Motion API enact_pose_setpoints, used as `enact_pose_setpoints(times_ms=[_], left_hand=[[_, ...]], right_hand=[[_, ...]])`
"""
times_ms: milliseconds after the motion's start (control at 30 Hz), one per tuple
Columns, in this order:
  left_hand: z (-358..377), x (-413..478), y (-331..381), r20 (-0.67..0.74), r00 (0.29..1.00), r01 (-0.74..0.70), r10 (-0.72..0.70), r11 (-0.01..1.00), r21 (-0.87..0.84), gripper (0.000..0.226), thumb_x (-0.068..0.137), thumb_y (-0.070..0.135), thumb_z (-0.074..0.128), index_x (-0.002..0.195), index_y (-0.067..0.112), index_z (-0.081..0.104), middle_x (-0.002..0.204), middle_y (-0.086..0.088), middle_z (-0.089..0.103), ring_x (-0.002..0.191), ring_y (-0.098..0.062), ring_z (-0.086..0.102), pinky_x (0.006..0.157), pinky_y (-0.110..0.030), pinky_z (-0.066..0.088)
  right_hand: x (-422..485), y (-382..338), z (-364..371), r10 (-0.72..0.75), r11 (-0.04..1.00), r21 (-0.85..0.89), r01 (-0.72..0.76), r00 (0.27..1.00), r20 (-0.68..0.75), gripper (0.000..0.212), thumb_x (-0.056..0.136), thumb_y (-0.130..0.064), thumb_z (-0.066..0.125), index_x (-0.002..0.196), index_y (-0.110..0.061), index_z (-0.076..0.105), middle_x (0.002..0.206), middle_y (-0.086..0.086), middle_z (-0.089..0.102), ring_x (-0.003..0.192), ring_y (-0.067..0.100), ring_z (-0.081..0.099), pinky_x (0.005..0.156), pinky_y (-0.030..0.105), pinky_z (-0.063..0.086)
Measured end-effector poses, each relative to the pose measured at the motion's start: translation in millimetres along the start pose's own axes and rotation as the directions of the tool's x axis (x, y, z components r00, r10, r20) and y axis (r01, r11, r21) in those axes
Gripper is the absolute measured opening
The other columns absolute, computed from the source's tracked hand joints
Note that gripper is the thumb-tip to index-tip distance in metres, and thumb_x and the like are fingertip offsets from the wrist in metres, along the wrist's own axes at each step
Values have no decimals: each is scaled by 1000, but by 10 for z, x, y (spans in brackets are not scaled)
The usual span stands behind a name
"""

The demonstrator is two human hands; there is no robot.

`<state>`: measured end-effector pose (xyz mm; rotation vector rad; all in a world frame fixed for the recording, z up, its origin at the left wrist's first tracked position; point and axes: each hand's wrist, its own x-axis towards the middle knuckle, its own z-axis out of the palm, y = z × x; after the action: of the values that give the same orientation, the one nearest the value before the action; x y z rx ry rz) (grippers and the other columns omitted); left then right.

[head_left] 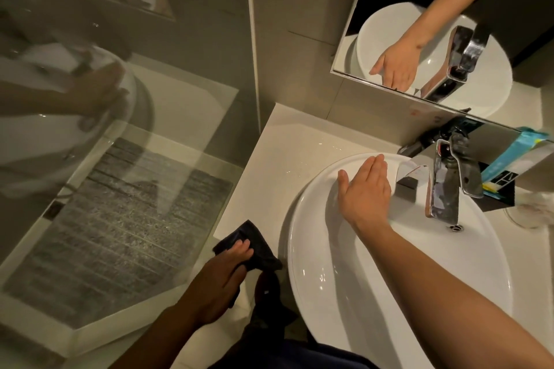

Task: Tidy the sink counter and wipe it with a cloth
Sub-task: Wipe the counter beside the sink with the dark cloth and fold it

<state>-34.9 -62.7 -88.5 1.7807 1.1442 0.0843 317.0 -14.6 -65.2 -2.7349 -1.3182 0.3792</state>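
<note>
A white oval basin (311, 272) stands on a pale counter (278, 156). My right hand (364, 189) lies flat on the basin's far rim, fingers together, palm down, holding nothing; a small white scrap (409, 169) lies just past its fingertips near the tap. My left hand (223, 272) grips a dark cloth (251, 241) at the counter's front left corner, beside the basin. Part of the cloth hangs down over the counter edge.
A chrome tap (446, 186) rises behind the basin on the right. A blue and white packet (509, 159) leans by the mirror (419, 39). A clear glass (530, 210) stands at far right. A glass shower screen (120, 159) is on the left.
</note>
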Motion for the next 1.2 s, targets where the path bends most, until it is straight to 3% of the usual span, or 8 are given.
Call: enact_pose_setpoints(times_ms=[200,333,433,600,700,967,1100,1200], left_hand=[[-34,-244,116,144,901,385,-408,604,-697,43,95,53,59,131,30,67,139,-2,65,125,-19,61,111,-45,47],[-271,50,588,38,874,299,-485,472,-829,38,97,35,50,94,12,82,96,-16,78,79,-31,72,65,-36,56],[-542,487,847,11,879,193,-476,334,-922,38,102,29,47,95,9,78,93,-15,78,80,-30,72,64,-38,56],[-1031,1621,1183,-134,947,64,-291,581,-811,34,99,35,51,102,14,78,101,-9,78,101,-26,65,91,-38,47],[-1287,2423,1503,-145,987,-19,-74,835,-551,41,101,41,49,85,16,76,74,-3,69,74,-16,60,73,-33,43],[-972,3697,1384,302,949,-40,91,985,-169,52,94,65,44,113,25,71,70,5,55,65,-17,46,71,-36,38],[-740,3832,1052,409,895,-244,178,963,115,71,95,72,22,156,38,33,159,11,39,150,-15,30,125,-39,16],[-723,3796,949,437,879,-287,190,943,168,67,91,83,17,151,56,29,167,20,19,157,-14,6,127,-50,4]], right_hand=[[-5,-7,-5,1,1000,8,-1,1000,3,82,103,-57,18,159,-1,0,170,16,-3,157,30,1,125,45,11],[-5,-21,-14,13,1000,8,-13,1000,15,82,102,-58,18,160,-2,-2,170,15,-4,157,29,0,126,44,11],[-3,-20,-13,12,1000,10,-13,1000,5,82,102,-58,17,160,-2,-1,170,15,-3,157,29,1,126,44,12],[10,-24,13,16,1000,-7,-16,1000,-18,82,102,-58,15,160,-2,0,170,15,-2,157,28,2,126,42,11],[31,-28,22,23,1000,-9,-23,999,-25,81,103,-58,18,160,-3,-1,170,13,-4,158,26,-1,124,39,4],[66,-41,59,37,999,-6,-37,998,-42,80,102,-57,16,160,-6,-4,170,10,-8,157,24,-7,123,36,-3],[89,-42,117,53,998,-14,-54,997,-49,80,102,-55,21,160,-5,0,170,12,-3,157,25,-3,123,37,1],[86,-51,121,53,998,-25,-55,997,-52,80,102,-55,22,160,-3,2,170,14,0,157,27,0,124,39,4]])
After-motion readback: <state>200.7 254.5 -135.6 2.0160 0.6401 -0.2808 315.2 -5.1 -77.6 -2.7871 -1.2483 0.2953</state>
